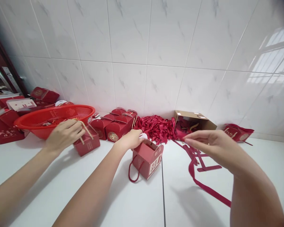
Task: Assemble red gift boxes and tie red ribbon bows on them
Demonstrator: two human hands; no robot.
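Observation:
A small red gift box (pixel 144 159) stands open-topped on the white table, with a dark red cord handle hanging at its left side. My left hand (pixel 132 138) is closed on the box's upper rear edge, beside a round white piece (pixel 143 136). To the right of the box, my right hand (pixel 209 143) is raised, thumb and forefinger pinched close to some red ribbons (pixel 193 170). Whether a ribbon is between those fingertips I cannot make out. One long ribbon trails over the table beneath this hand.
At the left, another person's hand (pixel 66 132) grips the gold cord of a red box (pixel 87 145). Behind are a red plastic basket (pixel 26 121), several closed red boxes (pixel 117 126), a ribbon pile (pixel 156 127) and a cardboard box (pixel 209 125). A tiled wall (pixel 130 85) bounds the table.

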